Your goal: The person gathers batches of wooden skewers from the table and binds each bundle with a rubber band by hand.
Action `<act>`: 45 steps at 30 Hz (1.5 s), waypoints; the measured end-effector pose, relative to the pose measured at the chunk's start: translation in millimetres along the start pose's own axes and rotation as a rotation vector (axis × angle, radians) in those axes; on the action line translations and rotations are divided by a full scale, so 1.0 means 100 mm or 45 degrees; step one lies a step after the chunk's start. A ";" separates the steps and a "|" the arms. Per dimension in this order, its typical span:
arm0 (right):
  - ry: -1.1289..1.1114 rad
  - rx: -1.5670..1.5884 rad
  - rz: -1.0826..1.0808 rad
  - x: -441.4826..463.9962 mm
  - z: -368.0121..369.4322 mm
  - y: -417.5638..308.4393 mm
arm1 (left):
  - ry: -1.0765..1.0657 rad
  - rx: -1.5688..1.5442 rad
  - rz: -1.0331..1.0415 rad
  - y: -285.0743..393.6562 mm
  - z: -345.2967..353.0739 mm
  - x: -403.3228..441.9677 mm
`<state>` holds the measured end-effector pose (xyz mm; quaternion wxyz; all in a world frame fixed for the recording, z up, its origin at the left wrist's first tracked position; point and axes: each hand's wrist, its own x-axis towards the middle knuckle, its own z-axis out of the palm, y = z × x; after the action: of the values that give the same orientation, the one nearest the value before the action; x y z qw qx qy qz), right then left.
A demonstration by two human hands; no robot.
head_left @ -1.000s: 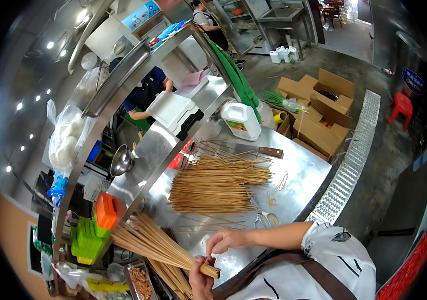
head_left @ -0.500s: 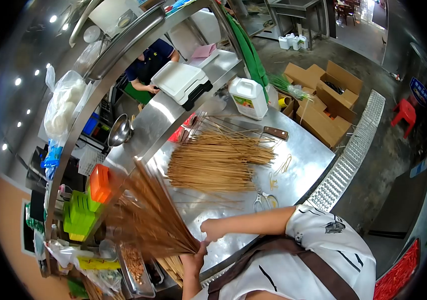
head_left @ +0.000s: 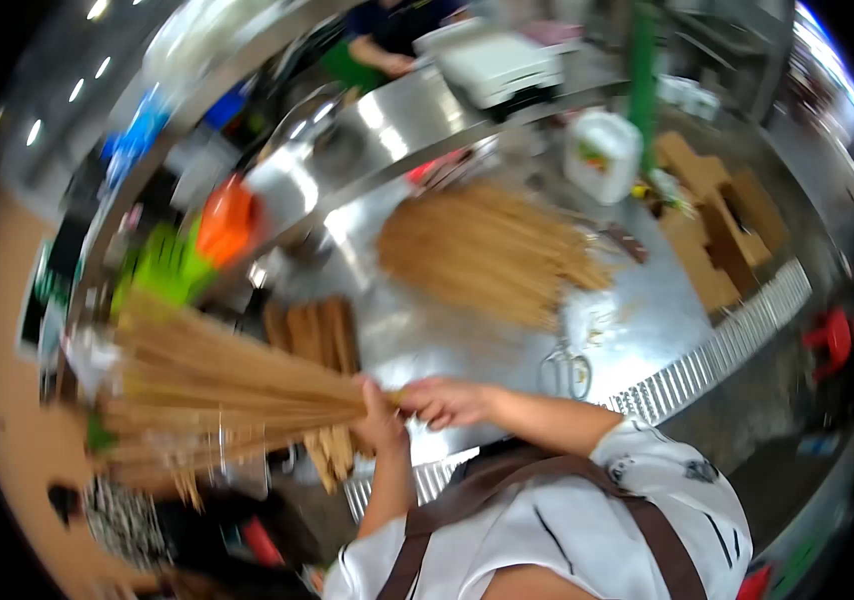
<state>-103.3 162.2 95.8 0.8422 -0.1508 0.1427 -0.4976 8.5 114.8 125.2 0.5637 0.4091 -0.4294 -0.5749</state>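
Note:
A fanned-out bundle of long thin bamboo skewers (head_left: 247,385) points left, its narrow end at my hands. My left hand (head_left: 382,418) is closed around that gathered end. The curled fingers of my right hand (head_left: 447,402) grip the tip of the same bundle; motion blur softens the fingers. Beyond my hands, a large pile of skewers (head_left: 487,250) lies on the steel table (head_left: 427,350). Scissors (head_left: 567,375) rest to the right of my right hand, with blurred rubber bands (head_left: 595,325) nearby. More wooden sticks (head_left: 322,340) show behind the bundle.
A white jug (head_left: 602,155) and a wooden-handled tool (head_left: 627,243) are at the table's far right. Cardboard boxes (head_left: 717,230) stand beyond. On the raised shelf (head_left: 387,120) is a white container (head_left: 492,62), with a co-worker (head_left: 392,35) behind. Orange (head_left: 229,222) and green baskets (head_left: 162,265) sit left.
The bundle has swung from pointing up-left to nearly level, pointing left. My right hand has moved from beside the left hand onto the bundle's end. The whole view has turned and shifted.

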 end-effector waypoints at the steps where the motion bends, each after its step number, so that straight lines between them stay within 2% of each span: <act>1: -0.033 0.075 0.031 0.03 0.02 0.02 | 0.017 -0.027 0.103 -0.06 -0.04 0.05; 2: -0.057 0.135 0.030 0.06 -0.07 0.08 | 0.002 -0.055 0.251 -0.08 -0.01 0.07; 3: -0.126 0.198 -0.008 0.04 -0.04 0.07 | 0.022 0.019 0.189 0.01 0.06 0.01; 6: 0.011 0.107 -0.062 0.00 0.11 0.04 | -0.004 -0.141 0.111 -0.01 0.03 0.04; 7: 0.007 0.127 0.016 0.00 0.13 0.06 | -0.050 -0.245 0.059 -0.01 -0.01 0.05; 9: 0.221 -0.146 -0.194 0.08 0.24 0.03 | -0.027 -0.195 0.085 0.06 -0.08 0.14; 10: 0.224 -0.138 -0.149 0.12 0.28 0.04 | 0.017 -0.190 0.074 0.14 -0.09 0.18; 12: 0.578 -0.965 -0.457 0.20 0.32 0.04 | 0.041 -0.677 -0.401 0.28 -0.13 0.30; 13: 0.593 -0.963 -0.430 0.23 0.36 0.05 | 0.061 -0.683 -0.423 0.27 -0.17 0.35; 15: 0.708 -1.201 -0.594 0.33 0.46 0.07 | 0.073 -0.961 -0.651 0.26 -0.23 0.44; 16: 0.676 -1.327 -0.777 0.36 0.47 0.13 | 0.059 -0.952 -0.724 0.27 -0.23 0.43; 17: 0.686 -1.326 -0.767 0.40 0.47 0.15 | 0.065 -0.953 -0.735 0.30 -0.25 0.44; 19: 0.511 -1.515 -1.053 0.47 0.45 0.20 | -0.010 -1.069 -0.918 0.41 -0.27 0.49; 21: 0.494 -1.402 -1.047 0.46 0.38 0.24 | -0.038 -0.947 -0.938 0.51 -0.28 0.48; 23: 0.182 -1.122 -0.636 0.41 0.44 0.14 | -0.217 -0.686 -0.629 0.53 -0.37 0.54; 24: 0.045 -0.722 -0.489 0.42 0.38 0.18 | -0.203 -0.629 -0.607 0.56 -0.45 0.59; 25: -0.102 -0.692 -0.506 0.45 0.28 0.23 | -0.189 -0.574 -0.576 0.60 -0.54 0.65; 27: 0.030 -1.242 -0.558 0.37 0.10 0.13 | -0.125 -0.202 -0.488 0.80 -0.73 0.77; 28: 0.061 -1.245 -0.581 0.32 0.00 0.12 | -0.036 0.065 -0.432 0.83 -0.85 0.85; 29: 0.577 -1.540 -0.501 0.25 -0.14 0.10 | 0.058 0.326 -0.357 0.79 -0.98 0.95; 30: 1.107 -1.798 -0.399 0.20 -0.30 0.07 | 0.032 0.320 -0.346 0.65 -1.13 1.05; 32: 1.467 -2.584 -0.444 0.05 -0.70 -0.05 | 0.272 1.238 0.058 0.21 -1.53 1.22; 33: 1.477 -2.578 -0.449 -0.02 -0.81 -0.11 | 0.176 1.370 -0.066 0.06 -1.73 1.29; 34: 1.569 -2.705 -0.345 -0.08 -0.89 -0.18 | 0.244 1.686 -0.070 -0.01 -1.74 1.27; 35: 1.665 -2.832 -0.237 -0.09 -0.95 -0.25 | 0.317 1.995 -0.069 -0.09 -1.71 1.24; 36: 1.672 -2.831 -0.245 -0.10 -0.98 -0.31 | 0.316 2.169 0.060 -0.17 -1.71 1.19; 37: 1.697 -2.838 -0.188 -0.11 -1.00 -0.38 | 0.316 2.160 0.067 -0.14 -1.56 1.15; 39: 1.725 -2.848 -0.125 -0.11 -1.04 -0.48 | 0.159 1.956 0.549 -0.09 -1.26 1.01; 41: 1.802 -2.789 -0.092 -0.10 -1.09 -0.54 | -0.299 1.621 0.584 -0.29 -1.02 0.82; 42: 1.791 -2.796 -0.081 -0.06 -1.09 -0.56 | -0.450 1.120 0.140 -0.61 -0.96 0.73; 43: 1.779 -2.684 0.067 0.00 -1.08 -0.58 | -0.637 0.965 -0.274 -0.53 -0.66 0.60; 44: 1.762 -2.566 0.211 0.02 -1.07 -0.56 | -0.588 0.698 -0.619 -0.78 -0.52 0.58; 45: 1.751 -2.569 0.223 0.01 -1.10 -0.51 | -0.526 0.417 -0.947 -1.08 -0.44 0.59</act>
<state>-186.2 125.8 15.2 0.1277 -0.4316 0.8893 -0.0814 16.4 54.2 10.1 0.1492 0.4960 -0.4418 -0.7325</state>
